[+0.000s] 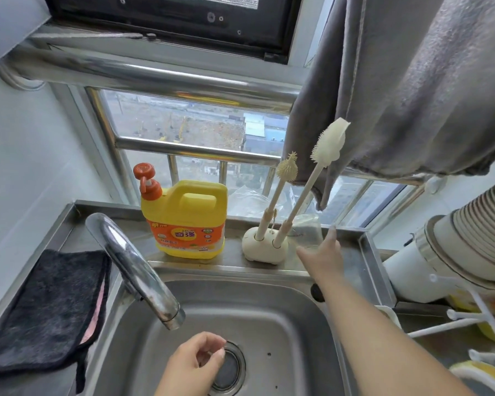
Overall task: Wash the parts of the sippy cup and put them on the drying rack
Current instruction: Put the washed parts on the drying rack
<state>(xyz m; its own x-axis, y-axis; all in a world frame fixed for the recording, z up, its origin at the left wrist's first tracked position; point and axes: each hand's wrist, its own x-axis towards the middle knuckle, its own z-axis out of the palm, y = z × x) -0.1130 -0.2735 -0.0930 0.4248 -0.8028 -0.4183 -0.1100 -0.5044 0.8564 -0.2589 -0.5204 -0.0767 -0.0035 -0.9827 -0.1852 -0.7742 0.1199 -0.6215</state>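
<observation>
A clear plastic cup (307, 228) stands on the steel ledge behind the sink, right of the brush holder. My right hand (323, 254) reaches out to it with fingers straight and spread; the index finger lies along the cup's right side and the thumb is near its base. Whether the hand grips the cup is unclear. My left hand (195, 364) hovers over the sink drain (229, 370) with fingers loosely curled, and nothing shows between them. The white drying rack (469, 318) with its pegs stands at the right edge.
The steel sink (283, 324) has a chrome tap (137, 270) arching over it. On the ledge are a yellow detergent bottle (187, 221) and a cream holder (265, 248) with two brushes. A dark cloth (46, 307) lies left; a grey towel (412, 90) hangs above.
</observation>
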